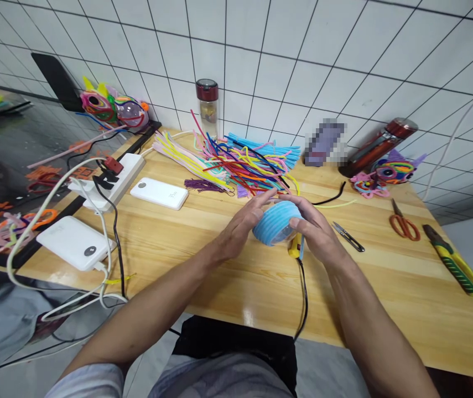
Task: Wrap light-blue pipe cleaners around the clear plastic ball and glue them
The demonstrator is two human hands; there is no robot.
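Between my two hands is a rounded, clear plastic piece wound with light-blue pipe cleaner point(276, 222), held tilted above the table. My left hand point(239, 225) presses its left side with fingers fairly straight. My right hand point(317, 229) grips its right side, the thumb lying on the blue windings. A short blue end hangs below the right thumb. Just under the piece lies a yellow tool point(295, 247) with a black cord, mostly hidden, so its kind does not show. Behind my hands spreads a heap of loose coloured pipe cleaners point(248, 160).
To the right lie thread snips point(349, 237), scissors point(404, 224) and yellow-green pliers point(454, 262). White power banks point(159, 192) and a power strip point(115, 182) with trailing cables are at left. A glass bottle point(208, 108), a thermos point(379, 146) and pipe-cleaner figures point(391, 171) stand along the wall.
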